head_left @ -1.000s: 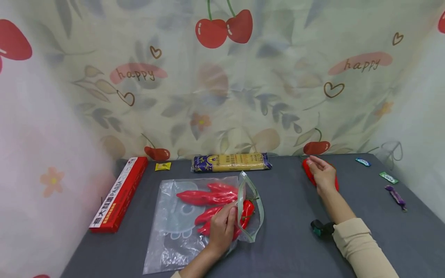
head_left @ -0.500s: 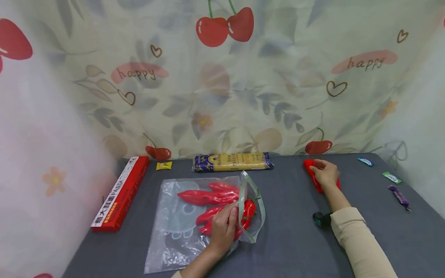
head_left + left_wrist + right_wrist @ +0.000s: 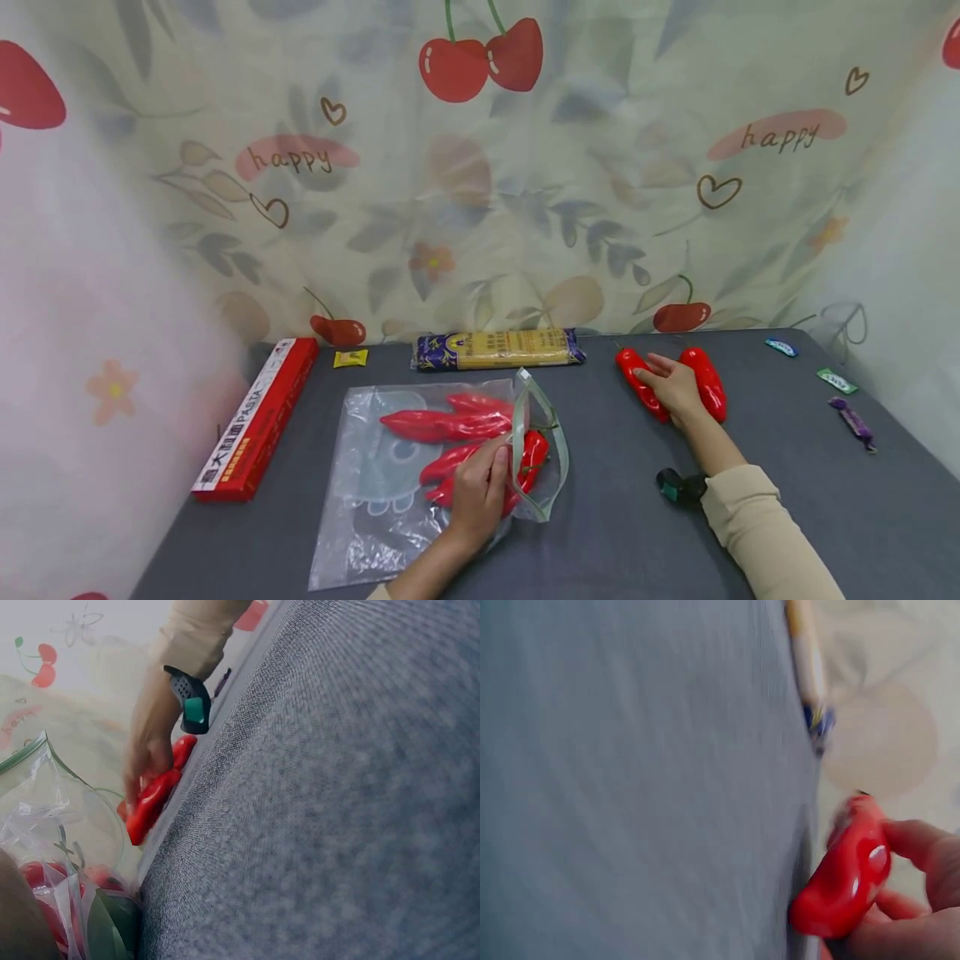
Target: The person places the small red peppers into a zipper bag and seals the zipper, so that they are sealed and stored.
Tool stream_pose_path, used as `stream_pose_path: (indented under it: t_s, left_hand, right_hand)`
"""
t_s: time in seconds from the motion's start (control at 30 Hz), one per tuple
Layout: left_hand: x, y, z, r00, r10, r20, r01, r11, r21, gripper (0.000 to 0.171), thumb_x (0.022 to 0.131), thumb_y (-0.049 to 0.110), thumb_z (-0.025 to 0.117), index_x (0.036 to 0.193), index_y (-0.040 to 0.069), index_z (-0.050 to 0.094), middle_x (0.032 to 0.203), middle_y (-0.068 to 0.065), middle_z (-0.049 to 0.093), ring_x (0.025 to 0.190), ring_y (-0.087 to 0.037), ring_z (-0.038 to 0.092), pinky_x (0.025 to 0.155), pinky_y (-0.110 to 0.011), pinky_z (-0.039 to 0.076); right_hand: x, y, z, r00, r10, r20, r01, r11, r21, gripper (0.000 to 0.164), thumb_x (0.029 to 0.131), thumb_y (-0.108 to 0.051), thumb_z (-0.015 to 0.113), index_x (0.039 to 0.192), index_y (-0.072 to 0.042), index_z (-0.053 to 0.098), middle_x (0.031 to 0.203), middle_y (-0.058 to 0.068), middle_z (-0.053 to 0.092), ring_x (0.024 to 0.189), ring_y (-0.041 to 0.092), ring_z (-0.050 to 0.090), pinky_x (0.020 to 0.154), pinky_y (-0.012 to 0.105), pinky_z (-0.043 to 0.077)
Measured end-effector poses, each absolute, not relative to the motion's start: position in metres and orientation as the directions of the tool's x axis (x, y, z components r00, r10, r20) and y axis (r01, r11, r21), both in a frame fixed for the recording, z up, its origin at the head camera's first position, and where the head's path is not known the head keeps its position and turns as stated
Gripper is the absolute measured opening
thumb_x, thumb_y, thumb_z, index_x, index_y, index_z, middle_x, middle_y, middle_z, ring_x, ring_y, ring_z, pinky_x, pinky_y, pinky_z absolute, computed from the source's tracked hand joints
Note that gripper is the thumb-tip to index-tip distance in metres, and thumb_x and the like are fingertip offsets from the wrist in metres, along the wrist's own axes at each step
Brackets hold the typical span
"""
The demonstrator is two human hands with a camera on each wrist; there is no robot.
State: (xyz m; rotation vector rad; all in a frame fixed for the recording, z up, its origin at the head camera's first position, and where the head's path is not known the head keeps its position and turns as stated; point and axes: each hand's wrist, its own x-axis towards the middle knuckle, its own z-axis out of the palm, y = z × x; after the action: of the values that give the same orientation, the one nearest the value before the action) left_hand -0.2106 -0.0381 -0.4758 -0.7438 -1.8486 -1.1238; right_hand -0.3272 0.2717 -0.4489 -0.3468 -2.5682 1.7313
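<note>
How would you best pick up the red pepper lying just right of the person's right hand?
Probably by the middle of the red pepper, coming from above and gripping across its two long sides: it lies lengthwise, front to back, on the table. The right hand, close on its left, may need to shift first.

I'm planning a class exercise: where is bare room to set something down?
Room on the grey table lies between the clear bag and the red pepper in the right hand, and between the right sleeve and purple sweet. It's crowded where the left hand grips the bag of peppers, and around the right hand.
</note>
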Motion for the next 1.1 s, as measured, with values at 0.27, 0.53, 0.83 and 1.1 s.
stream_pose_path:
  t_s: [0.27,0.53,0.83,1.1]
  left_hand:
    - [-0.21,-0.039,-0.476,-0.493,0.058,0.868,0.8,0.422,0.426,0.028,0.082,-0.003,0.057,0.109,0.002,0.064,0.098,-0.011,0.069,0.088,-0.02,0.068,0.086,-0.022,0.051]
    - [-0.21,-0.039,-0.476,-0.482,0.056,0.875,0.803,0.428,0.415,0.029,0.081,-0.005,0.058,0.109,0.001,0.064,0.098,-0.012,0.069,0.088,-0.021,0.068,0.087,-0.021,0.05]
    - [-0.209,-0.038,-0.475,-0.486,0.061,0.872,0.801,0.429,0.417,0.029,0.081,-0.004,0.057,0.109,0.001,0.063,0.098,-0.012,0.069,0.088,-0.021,0.068,0.086,-0.022,0.051]
    - [-0.211,-0.038,-0.478,-0.475,0.06,0.878,0.803,0.437,0.405,0.028,0.082,-0.003,0.056,0.109,0.002,0.064,0.097,-0.01,0.069,0.087,-0.019,0.067,0.084,-0.023,0.051]
  right_hand:
    - [-0.295,0.22,-0.42,-0.993,0.042,-0.106,0.092,-0.258,-0.962,0.071,0.094,-0.008,0.044,0.147,-0.008,-0.003,0.133,0.007,0.03,0.114,0.011,0.041,0.1,0.021,0.041]
    - [-0.273,0.181,-0.417,-0.997,-0.072,0.017,0.017,-0.456,-0.89,0.083,0.09,0.009,0.035,0.145,-0.026,-0.018,0.152,0.01,0.004,0.104,0.011,0.059,0.081,0.025,0.054]
    - [-0.266,0.162,-0.43,-0.977,0.208,-0.055,-0.031,-0.389,-0.921,0.045,0.096,-0.008,0.04,0.14,0.0,0.028,0.126,0.003,0.037,0.105,0.008,0.05,0.09,0.014,0.045]
    - [-0.244,0.159,-0.447,-0.958,0.284,0.036,-0.048,-0.035,-0.998,0.044,0.089,-0.014,0.058,0.13,0.001,0.048,0.134,0.013,0.05,0.102,-0.007,0.052,0.084,0.005,0.044]
